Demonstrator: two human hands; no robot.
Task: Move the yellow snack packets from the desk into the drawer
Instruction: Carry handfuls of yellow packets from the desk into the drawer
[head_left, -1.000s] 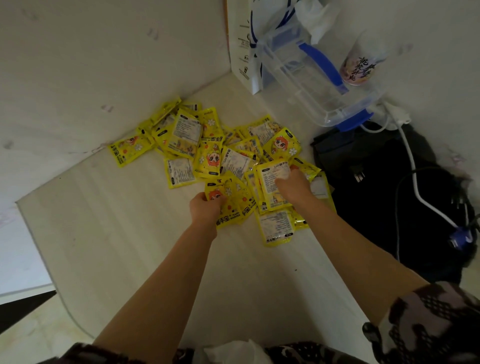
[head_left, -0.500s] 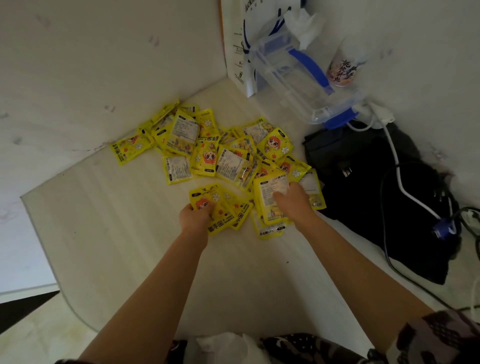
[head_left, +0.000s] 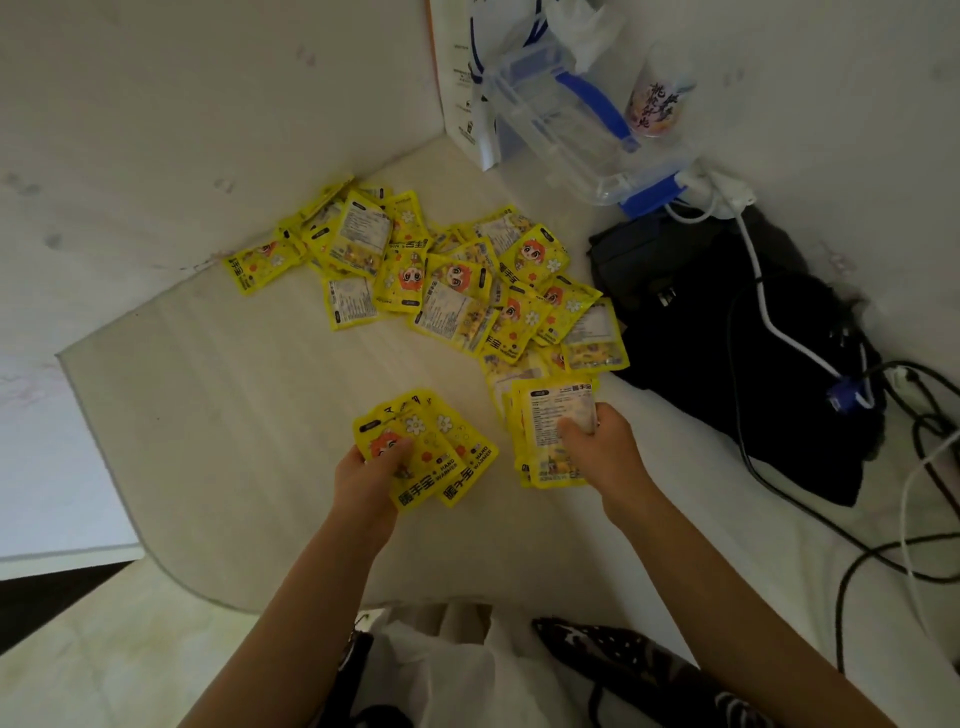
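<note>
Several yellow snack packets (head_left: 441, 275) lie in a loose heap on the pale desk (head_left: 249, 415), toward its back corner. My left hand (head_left: 366, 475) grips a small bunch of packets (head_left: 436, 452), printed faces up, close to the desk's near edge. My right hand (head_left: 597, 447) holds another stack of packets (head_left: 545, 415), label sides up, just in front of the heap's right end. Both bunches are pulled back from the heap. No drawer is in view.
A black bag (head_left: 727, 332) with white and black cables (head_left: 769, 312) over it lies at the right. A clear plastic box with blue handles (head_left: 561, 119), a white paper bag (head_left: 462, 93) and a printed cup (head_left: 657, 98) stand at the back. White walls close the corner.
Both hands have drawn back toward me from the heap, each carrying a bunch of packets. The heap left behind is smaller at its near side.
</note>
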